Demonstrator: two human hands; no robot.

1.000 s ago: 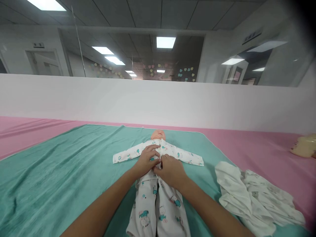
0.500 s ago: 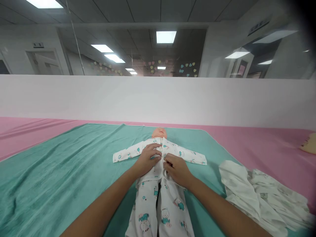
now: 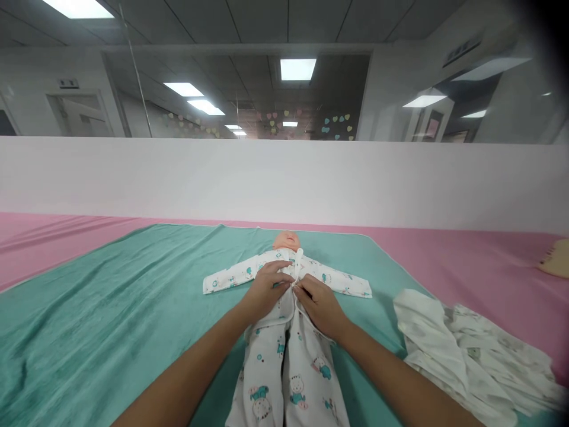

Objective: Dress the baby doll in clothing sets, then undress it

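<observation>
A baby doll [image 3: 287,240] lies on its back, head away from me, arms spread. It wears a white printed jacket [image 3: 351,283] and matching white trousers [image 3: 262,367]. Over its chest, my left hand [image 3: 269,289] is closed, its thumb and fingers pinching the jacket's front near the middle opening. Opposite it, my right hand [image 3: 319,300] pinches the other front edge. The fingertips of both hands nearly meet at the opening. The exact fastening between them is too small to make out. A flap of the front edge stands up above my fingers, below the doll's chin.
The doll lies on a green blanket [image 3: 133,296] over a pink sheet [image 3: 453,255]. Crumpled white cloths [image 3: 471,356] lie to the right. A yellowish object [image 3: 553,259] is at the far right edge. A low white wall [image 3: 284,181] with glass above stands behind.
My right fingertips have shifted slightly toward the left hand, and the jacket's front edge has lifted and bunched between them. The doll and the cloths have stayed in place.
</observation>
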